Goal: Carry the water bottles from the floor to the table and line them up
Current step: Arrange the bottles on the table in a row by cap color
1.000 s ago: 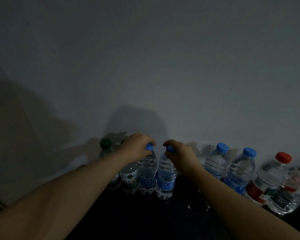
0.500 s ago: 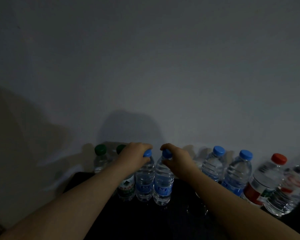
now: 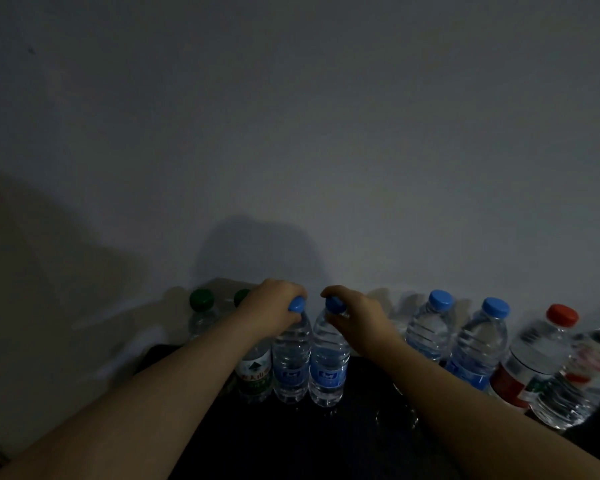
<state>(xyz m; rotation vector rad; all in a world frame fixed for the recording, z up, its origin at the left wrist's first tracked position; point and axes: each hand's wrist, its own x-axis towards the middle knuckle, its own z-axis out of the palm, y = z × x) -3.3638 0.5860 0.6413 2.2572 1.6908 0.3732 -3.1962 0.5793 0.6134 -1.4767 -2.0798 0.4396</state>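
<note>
**Two upright bottles, one under each hand, at the row's open slot**

The left hand (image 3: 274,306) and right hand (image 3: 357,313) each come down from above on a bottle top. Their fingers (image 3: 288,291) are curled tight round the blue caps. The left blue-capped bottle (image 3: 291,358) and the right blue-capped bottle (image 3: 328,368) stand straight below those grips, long axes vertical. Their bases are at the dark tabletop (image 3: 326,445), close to the wall (image 3: 326,133).

The two bottles sit side by side, touching or nearly so. The left one stands just beside the green-labelled bottle (image 3: 255,372). A gap separates the right one from the third blue-capped bottle (image 3: 430,330). Each hand is nearest its own bottle, so letting go looks like a straight upward lift with no crossing of arms.

**Count along the row**
- Four blue caps, counting the fourth blue-capped bottle (image 3: 478,351).
- Two green caps, counting the far green-capped bottle (image 3: 201,306).
- One red-capped bottle (image 3: 530,358).
- One edge bottle (image 3: 582,375) whose cap is cut off.

That makes eight in view. The dim shapes behind the right hand are too dark to tell.
</note>
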